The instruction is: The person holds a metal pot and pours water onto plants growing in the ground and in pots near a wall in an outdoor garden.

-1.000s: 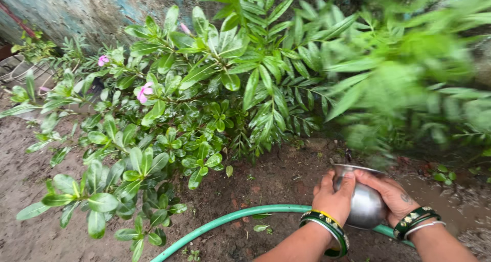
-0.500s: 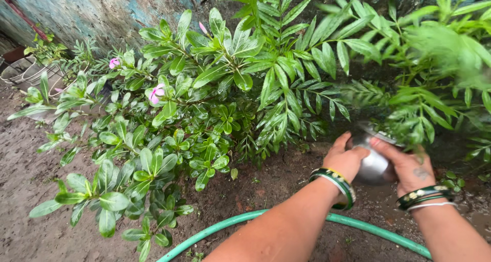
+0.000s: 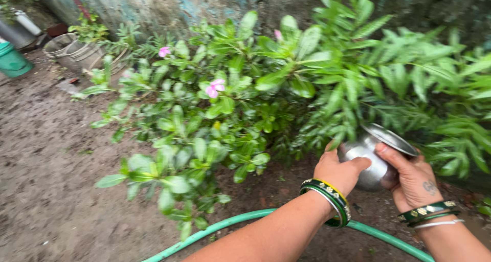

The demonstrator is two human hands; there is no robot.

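Head view: round steel pot [image 3: 376, 157] held tilted against shrub foliage [image 3: 307, 88], above green hose [image 3: 245, 218]. Left hand [image 3: 340, 172] and right hand [image 3: 411, 177] closed around belly. Judged rigid, smooth, likely slippery wet; best gripped at belly below rim.

Soft, even daylight, no hard shadows; motion blur thru-out, foliage smeared esp at right edge
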